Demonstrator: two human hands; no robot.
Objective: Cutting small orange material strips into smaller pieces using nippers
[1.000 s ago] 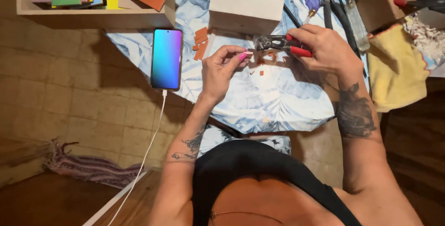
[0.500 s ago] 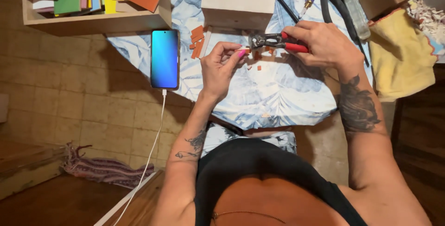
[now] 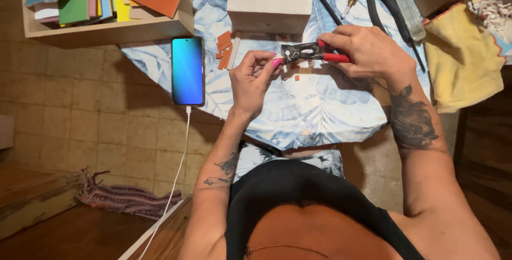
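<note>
Can't really make out what the left hand (image 3: 255, 78) is pinching, it's too tiny and tucked behind the fingertips right at the nose of the pliers (image 3: 312, 53). The right hand (image 3: 368, 52) is clenched around the red handles, hiding most of them; the head is dark metal, held just above the desk (image 3: 314, 116) with its blue leafy cloth. Small orange tile pieces (image 3: 225, 50) lie near the phone (image 3: 188, 71). Compared to a moment ago, both hands sit a bit lower in view.
</note>
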